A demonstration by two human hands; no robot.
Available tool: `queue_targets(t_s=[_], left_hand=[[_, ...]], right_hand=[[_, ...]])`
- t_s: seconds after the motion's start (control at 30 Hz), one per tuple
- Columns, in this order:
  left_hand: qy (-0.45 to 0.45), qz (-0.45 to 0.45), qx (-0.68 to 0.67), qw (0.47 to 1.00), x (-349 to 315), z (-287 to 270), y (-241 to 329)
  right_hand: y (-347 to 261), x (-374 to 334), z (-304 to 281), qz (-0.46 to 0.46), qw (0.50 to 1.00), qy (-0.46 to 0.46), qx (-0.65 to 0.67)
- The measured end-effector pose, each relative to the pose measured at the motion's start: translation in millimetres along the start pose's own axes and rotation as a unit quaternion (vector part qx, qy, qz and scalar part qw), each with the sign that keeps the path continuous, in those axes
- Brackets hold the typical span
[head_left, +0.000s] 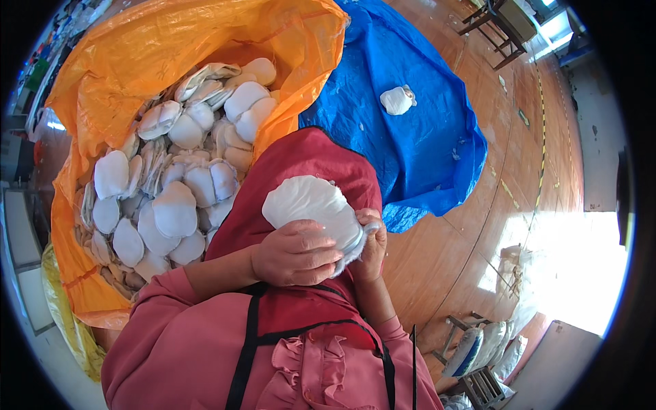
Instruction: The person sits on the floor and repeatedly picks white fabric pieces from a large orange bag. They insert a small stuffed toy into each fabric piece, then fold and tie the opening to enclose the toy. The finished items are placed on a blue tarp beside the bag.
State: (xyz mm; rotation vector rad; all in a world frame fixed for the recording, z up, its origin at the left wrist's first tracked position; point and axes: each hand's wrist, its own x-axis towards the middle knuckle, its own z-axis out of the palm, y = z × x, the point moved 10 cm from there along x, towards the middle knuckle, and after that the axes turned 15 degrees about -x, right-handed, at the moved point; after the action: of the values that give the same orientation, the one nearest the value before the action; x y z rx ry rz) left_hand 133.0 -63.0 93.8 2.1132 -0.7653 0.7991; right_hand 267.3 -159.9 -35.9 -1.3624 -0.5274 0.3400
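Observation:
Over my lap, on the dark red apron (pixel 294 160), I hold a white rounded fabric pad (pixel 307 198) with both hands. My left hand (pixel 298 253) is wrapped across its near side, fingers bent over the cloth. At the pad's right edge, my right hand (pixel 371 242) pinches a gathered, greyish bit of its rim. What lies under my left fingers is hidden. Many similar flat, oval pads (pixel 174 208) in white and beige fill the big orange sack (pixel 198 27) to my left.
A blue plastic sheet or sack (pixel 437 150) spreads ahead to the right, with one crumpled white piece (pixel 398 100) on it. A wooden stool (pixel 502 31) stands far right on the brown floor (pixel 437 273). Chairs with cushions (pixel 478 348) are at lower right, a yellow bag (pixel 68 321) at lower left.

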Motion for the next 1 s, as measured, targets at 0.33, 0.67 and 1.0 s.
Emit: queue_targets(t_s=[0.33, 0.67, 1.0], left_hand=[[0.001, -0.206, 0.011, 0.979, 1.8, 13.2, -41.5], [0.106, -0.339, -0.079, 0.931, -14.9, 8.1, -75.4], [0.347, -0.553, -0.454, 0.607, -70.7, 23.2, -134.5]], right_hand=[[8.7, 3.5, 5.0, 0.057, 0.998, -0.006, 0.03], [14.7, 17.1, 0.5, 0.143, 0.985, 0.061, 0.072], [33.6, -0.6, 32.0, 0.245, 0.957, -0.146, 0.057]])
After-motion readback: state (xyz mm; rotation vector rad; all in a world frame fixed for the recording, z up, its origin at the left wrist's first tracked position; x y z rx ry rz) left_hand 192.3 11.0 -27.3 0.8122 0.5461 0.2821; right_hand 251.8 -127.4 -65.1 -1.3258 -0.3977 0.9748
